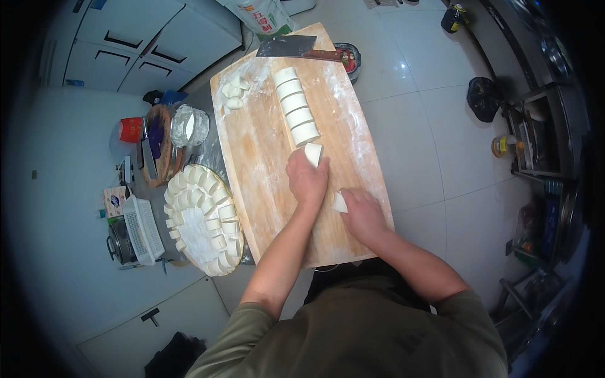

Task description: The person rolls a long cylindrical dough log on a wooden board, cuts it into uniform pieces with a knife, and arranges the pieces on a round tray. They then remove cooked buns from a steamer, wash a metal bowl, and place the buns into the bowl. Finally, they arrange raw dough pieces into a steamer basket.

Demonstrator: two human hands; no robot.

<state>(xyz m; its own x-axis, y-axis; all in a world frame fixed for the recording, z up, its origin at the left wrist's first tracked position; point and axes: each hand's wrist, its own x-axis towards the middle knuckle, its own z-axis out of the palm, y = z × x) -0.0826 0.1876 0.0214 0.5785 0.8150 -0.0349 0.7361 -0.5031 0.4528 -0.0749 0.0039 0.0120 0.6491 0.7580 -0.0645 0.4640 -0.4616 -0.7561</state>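
My left hand [308, 178] grips a cut piece of white dough [314, 154] just below a row of cut dough pieces [296, 106] on the floured wooden board [264, 189]. Nearer my body, at the board's right side, my right hand [364, 213] holds another dough piece [340, 202] between its fingers. Small dough scraps [234, 91] lie at the board's upper left. A cleaver [288, 46] with a wooden handle rests across the far end. Left of the board, many dough pieces stand in rings on a floured round tray [196, 231].
Beyond the tray are a floury bowl [190, 125], a round chopping board [165, 163] with knives, and a white plastic basket [144, 230]. A flour sack [262, 18] stands past the board's far edge, and a container [350, 60] sits by its far right corner.
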